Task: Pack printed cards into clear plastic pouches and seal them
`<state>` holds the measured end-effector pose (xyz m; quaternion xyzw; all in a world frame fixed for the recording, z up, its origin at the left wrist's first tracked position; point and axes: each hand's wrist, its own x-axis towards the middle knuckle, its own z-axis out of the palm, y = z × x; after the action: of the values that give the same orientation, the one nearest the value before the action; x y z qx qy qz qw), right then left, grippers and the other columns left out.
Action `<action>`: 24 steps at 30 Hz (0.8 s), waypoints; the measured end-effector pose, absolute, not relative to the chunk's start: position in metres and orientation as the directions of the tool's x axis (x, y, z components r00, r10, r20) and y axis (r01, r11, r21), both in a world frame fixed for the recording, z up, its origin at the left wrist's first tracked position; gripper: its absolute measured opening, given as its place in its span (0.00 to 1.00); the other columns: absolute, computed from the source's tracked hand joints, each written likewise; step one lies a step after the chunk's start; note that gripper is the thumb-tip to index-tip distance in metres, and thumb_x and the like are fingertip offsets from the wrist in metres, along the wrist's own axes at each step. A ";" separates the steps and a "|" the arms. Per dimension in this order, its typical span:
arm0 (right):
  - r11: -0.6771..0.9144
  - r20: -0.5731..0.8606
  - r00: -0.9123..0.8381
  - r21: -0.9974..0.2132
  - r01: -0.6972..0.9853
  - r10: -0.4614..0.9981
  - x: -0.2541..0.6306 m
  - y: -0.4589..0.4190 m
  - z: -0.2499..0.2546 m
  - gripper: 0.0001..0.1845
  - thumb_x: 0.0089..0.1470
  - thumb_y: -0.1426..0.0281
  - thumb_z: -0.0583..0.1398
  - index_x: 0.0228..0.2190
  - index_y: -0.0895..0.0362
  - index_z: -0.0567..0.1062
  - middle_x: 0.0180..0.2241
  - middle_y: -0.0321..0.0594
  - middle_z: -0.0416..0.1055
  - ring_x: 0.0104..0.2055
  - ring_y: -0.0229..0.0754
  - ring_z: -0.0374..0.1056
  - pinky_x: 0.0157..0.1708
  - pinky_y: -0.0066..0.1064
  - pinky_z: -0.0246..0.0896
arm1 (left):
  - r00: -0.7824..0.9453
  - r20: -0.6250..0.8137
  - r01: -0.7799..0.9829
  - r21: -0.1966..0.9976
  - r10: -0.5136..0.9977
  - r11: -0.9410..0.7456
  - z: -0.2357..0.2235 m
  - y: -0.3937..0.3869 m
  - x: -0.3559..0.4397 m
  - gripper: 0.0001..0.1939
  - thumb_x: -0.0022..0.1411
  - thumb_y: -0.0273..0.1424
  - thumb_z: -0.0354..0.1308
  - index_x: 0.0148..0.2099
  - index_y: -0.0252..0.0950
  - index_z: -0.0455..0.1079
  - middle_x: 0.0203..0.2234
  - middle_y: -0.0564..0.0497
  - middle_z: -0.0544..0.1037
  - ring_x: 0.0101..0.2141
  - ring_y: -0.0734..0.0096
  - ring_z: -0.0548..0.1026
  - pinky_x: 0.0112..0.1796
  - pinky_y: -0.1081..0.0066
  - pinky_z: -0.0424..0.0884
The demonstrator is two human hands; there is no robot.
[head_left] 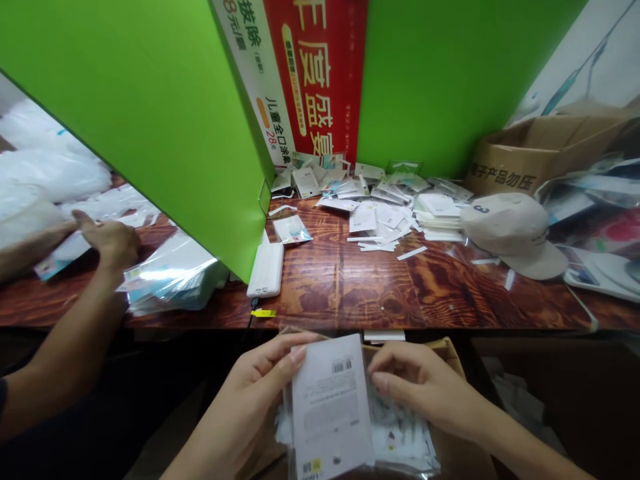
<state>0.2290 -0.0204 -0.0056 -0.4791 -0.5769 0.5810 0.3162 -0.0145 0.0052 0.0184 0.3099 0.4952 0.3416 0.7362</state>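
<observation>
My left hand [250, 393] grips the left edge of a white printed card packet [330, 410] with a barcode, held below the table's front edge. My right hand [425, 387] is curled at the packet's right side, fingers bent over a clear plastic bag of small items [400, 440] beneath it. Both hands hover over an open cardboard box [447, 350] under the table.
A wooden table [350, 280] carries scattered white packets and paper strips [385, 213], a white power bank [267, 269], a beige cap [515, 230] and a cardboard box [530, 157]. A green divider [175, 133] separates a co-worker's hand [113, 240] and a stack of clear bags [170, 277] at left.
</observation>
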 end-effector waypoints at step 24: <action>-0.390 -0.252 -0.383 -0.853 -0.346 0.889 0.222 -0.024 -0.007 0.04 0.43 0.70 0.70 0.27 0.54 0.84 0.26 0.36 0.77 0.26 0.33 0.67 0.25 0.23 0.59 | 0.288 -0.577 -0.202 0.744 0.764 0.637 0.025 -0.024 -0.016 0.08 0.46 0.37 0.73 0.29 0.40 0.83 0.23 0.53 0.81 0.26 0.70 0.77 0.30 0.75 0.72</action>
<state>0.2219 -0.0241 -0.0067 -0.3712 -0.3660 0.7466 0.4134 -0.0156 -0.0239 0.0250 0.2797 0.5029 0.3212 0.7521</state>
